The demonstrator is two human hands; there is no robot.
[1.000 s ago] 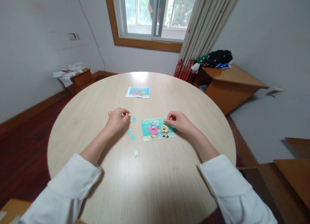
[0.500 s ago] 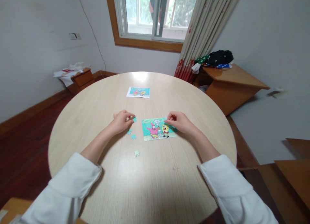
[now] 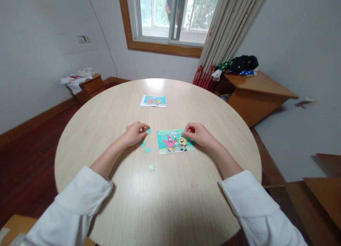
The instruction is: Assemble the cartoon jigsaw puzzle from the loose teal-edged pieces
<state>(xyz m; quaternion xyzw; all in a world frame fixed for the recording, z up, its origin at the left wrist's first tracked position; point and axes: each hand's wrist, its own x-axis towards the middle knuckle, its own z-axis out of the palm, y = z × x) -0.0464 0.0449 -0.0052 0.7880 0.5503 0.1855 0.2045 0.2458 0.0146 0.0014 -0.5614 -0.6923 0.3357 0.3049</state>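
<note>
A jigsaw puzzle lies flat on the round table, its cartoon picture showing pink and yellow figures on teal. My right hand is closed over its upper right part, thumb and index together; what they hold is hidden. To the left of the puzzle, my left hand pinches a teal puzzle piece between thumb and index, close to the tabletop. Two loose teal pieces, an upper one and a lower one, lie below that hand. Nearer to me is a pale green piece.
A printed reference picture with the same figures lies farther back on the pale wooden table. Behind it are a window and a curtain. A tilted brown cabinet with cloths on top stands at the right.
The whole view has shifted slightly, moving everything a little to the right. Both hands keep nearly the same places and grips; the puzzle and loose pieces look unchanged.
</note>
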